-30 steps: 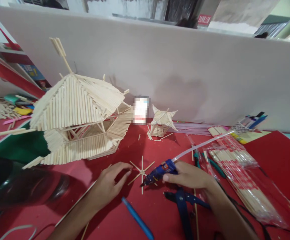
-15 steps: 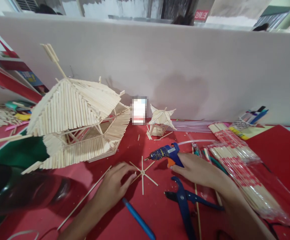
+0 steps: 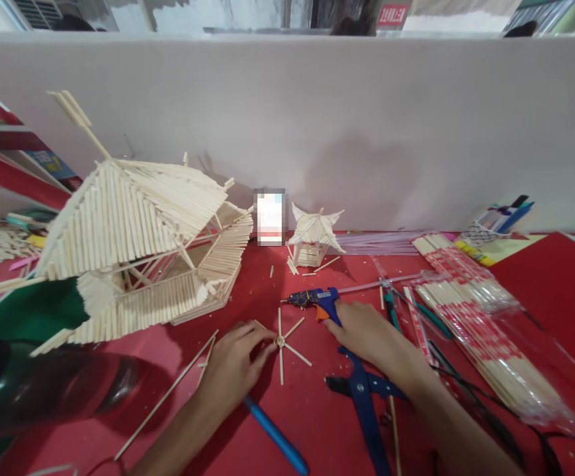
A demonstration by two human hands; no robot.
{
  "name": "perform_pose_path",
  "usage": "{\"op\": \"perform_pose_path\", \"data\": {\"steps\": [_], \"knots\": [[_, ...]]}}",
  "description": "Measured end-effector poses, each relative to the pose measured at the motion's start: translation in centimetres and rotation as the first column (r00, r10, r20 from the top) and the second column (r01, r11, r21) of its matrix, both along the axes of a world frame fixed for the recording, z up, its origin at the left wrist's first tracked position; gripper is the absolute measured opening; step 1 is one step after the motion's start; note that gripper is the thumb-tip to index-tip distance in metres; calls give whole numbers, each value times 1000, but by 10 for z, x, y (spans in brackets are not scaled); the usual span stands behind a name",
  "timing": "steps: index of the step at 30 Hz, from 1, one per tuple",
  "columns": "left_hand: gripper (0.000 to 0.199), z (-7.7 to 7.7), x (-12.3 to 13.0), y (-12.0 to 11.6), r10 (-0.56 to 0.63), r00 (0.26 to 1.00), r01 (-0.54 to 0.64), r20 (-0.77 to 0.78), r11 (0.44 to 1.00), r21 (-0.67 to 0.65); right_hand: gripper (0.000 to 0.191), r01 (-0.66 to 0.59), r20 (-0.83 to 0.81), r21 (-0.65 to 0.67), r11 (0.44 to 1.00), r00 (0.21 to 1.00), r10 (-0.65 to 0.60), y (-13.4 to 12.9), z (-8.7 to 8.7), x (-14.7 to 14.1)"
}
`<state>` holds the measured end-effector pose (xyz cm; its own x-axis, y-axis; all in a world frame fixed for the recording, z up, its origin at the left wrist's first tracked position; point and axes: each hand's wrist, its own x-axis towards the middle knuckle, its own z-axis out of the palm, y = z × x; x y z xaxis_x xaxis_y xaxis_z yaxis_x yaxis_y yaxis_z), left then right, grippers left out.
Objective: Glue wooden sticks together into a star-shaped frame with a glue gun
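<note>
A six-armed star of thin wooden sticks (image 3: 292, 352) lies on the red tabletop. At its left side is my left hand (image 3: 235, 354), thumb and fingertips closed on it close to the hub, covering some of the left arms. My right hand (image 3: 369, 334) is wrapped round the handle of a blue hot glue gun (image 3: 323, 301), whose nozzle points left, just beyond the star's top arm. A clear glue stick (image 3: 366, 286) runs out of the gun's back. Under my right wrist lie blue-handled cutters (image 3: 361, 390). A blue pen (image 3: 277, 436) rests below my left hand.
A large stick-built pavilion (image 3: 133, 225) stands at left, a small one (image 3: 314, 235) at the back. In front left is a dark bottle (image 3: 53, 383). Packs of wooden sticks (image 3: 476, 330) and a pen basket (image 3: 488, 225) occupy the right. A pale partition (image 3: 366, 119) closes off the back.
The glue gun has shifted left and away from me with my right hand, turning more level. My left fingertips have moved right, closer to the star's hub. The whole view has shifted slightly.
</note>
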<state>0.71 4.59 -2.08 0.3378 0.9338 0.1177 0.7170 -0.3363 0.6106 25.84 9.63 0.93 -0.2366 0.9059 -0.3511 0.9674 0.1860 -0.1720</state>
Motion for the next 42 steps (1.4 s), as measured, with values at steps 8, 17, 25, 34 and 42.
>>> {"op": "perform_pose_path", "data": {"steps": [8,17,25,34,42], "knots": [[12,-5,1,1,4,999,-3,-38,1000,14,30,32,-27,-8,999,999,-32,-3,6,0],[11,-7,2,1,-3,999,5,-48,999,38,30,19,21,45,999,1000,-19,-8,19,1],[12,-6,0,0,-13,999,14,-47,1000,5,29,-100,-38,9,995,994,100,-21,39,-18],[10,1,-2,-4,21,998,-22,-53,1000,-12,26,-261,-207,114,959,938,279,-27,18,-40],[9,-2,3,-2,10,998,-11,-57,1000,-8,19,-275,-265,123,954,917,298,-24,4,-50]]}}
